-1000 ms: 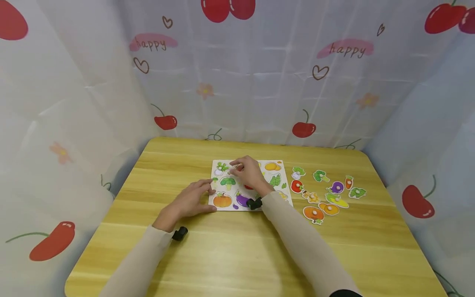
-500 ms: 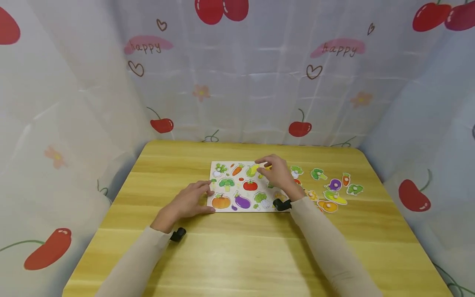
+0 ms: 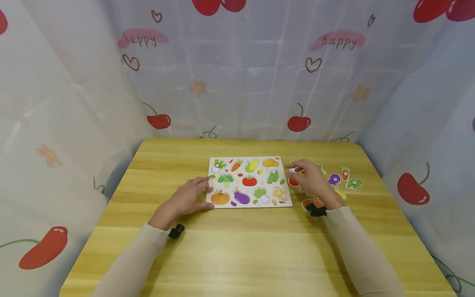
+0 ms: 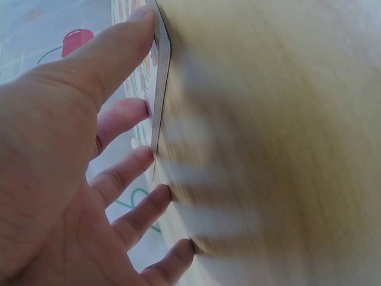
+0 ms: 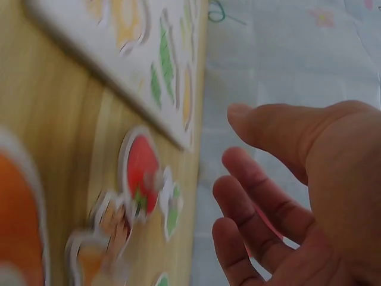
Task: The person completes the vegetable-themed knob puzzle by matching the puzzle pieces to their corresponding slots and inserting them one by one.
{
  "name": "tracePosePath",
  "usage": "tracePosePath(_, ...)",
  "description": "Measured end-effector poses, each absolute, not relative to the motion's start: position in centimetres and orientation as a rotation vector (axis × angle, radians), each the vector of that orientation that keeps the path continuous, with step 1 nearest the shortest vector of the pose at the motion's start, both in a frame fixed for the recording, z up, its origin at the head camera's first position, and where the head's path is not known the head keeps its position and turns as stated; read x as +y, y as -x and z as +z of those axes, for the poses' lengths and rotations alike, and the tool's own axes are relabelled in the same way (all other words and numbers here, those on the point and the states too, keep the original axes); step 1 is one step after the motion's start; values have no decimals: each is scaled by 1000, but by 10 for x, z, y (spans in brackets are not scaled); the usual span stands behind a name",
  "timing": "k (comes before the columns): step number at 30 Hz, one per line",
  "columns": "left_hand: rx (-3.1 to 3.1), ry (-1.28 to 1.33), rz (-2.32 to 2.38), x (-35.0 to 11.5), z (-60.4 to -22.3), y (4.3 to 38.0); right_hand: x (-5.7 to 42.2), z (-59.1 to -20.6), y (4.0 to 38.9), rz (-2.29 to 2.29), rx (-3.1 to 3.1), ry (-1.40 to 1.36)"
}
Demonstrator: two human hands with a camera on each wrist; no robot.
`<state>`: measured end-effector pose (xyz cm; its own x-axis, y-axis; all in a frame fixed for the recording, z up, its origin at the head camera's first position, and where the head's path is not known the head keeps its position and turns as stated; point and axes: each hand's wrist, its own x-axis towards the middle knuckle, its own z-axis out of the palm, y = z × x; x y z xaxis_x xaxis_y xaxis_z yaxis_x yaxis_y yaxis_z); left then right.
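Note:
A white puzzle board with vegetable pictures lies flat on the table. My left hand rests at its left edge, fingers spread; in the left wrist view the thumb lies on the board's rim. To the right of the board, my right hand hovers over loose knobbed vegetable pieces, hiding some of them. Its fingers are loosely bent, with nothing between thumb and fingertips in the right wrist view. Nearest below it lie the tomato piece, a mushroom piece and an orange piece.
Farther right on the wooden table lie an eggplant piece, a carrot piece and a green leafy piece. A curtain with cherries surrounds the table's back and sides.
My right hand has moved from above the board's upper middle rightward, past the board's edge, to over the loose pieces. The left hand stays at the board's left edge.

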<state>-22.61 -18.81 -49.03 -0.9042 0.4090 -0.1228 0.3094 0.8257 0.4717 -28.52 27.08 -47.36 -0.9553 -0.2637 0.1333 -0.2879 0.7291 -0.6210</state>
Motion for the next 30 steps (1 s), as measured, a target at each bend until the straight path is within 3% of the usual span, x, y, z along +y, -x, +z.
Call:
tracePosePath(18, 2789, -595, 630, -190, -485, 232, 350, -477, 251, 895, -2914, -523)
tracePosePath(30, 2770, -571, 621, -189, -485, 233, 392, -486, 242, 886, -2907, -380)
